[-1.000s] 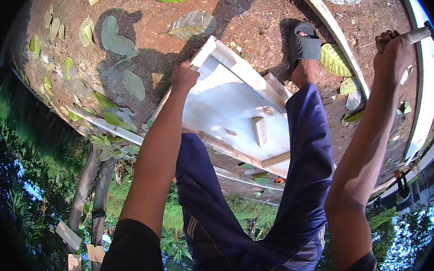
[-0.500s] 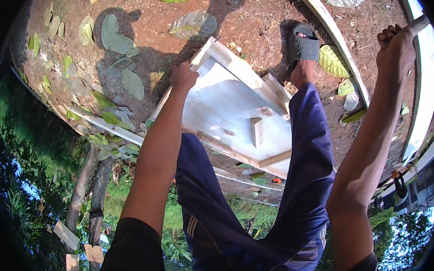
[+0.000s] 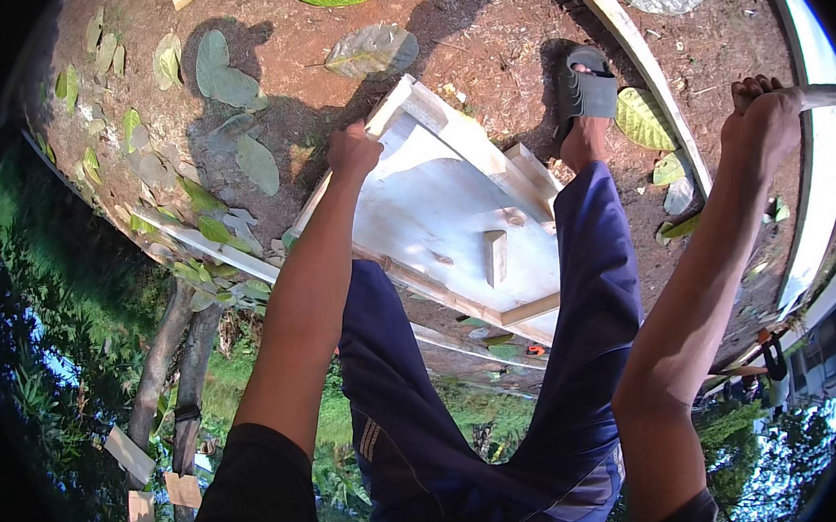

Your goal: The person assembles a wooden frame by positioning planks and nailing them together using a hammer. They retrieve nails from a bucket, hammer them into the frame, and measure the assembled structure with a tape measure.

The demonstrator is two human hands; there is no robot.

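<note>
A wooden frame (image 3: pixel 463 129) with a pale panel (image 3: pixel 405 200) lies between my legs, with a short wooden block (image 3: pixel 496 258) standing on the panel. My left hand (image 3: pixel 354 152) is closed at the frame's far left corner, its fingers against the wooden edge strip. Out to the right, my right hand (image 3: pixel 764 120) is raised and wrapped round the handle of what looks like a hammer (image 3: pixel 821 96). The handle points right, and its dark head is mostly lost at the picture's rim.
My sandalled foot (image 3: pixel 588 93) stands right of the frame. A long pale board (image 3: pixel 640 56) curves past it, and a wider white one (image 3: pixel 818 150) lies farther right. Big leaves (image 3: pixel 372 50) are scattered over the brown soil. Tree trunks (image 3: pixel 160 348) rise at the left.
My right hand has moved slightly down, and the tool has swung from pointing up and right to nearly level. My left hand stays at the frame's corner.
</note>
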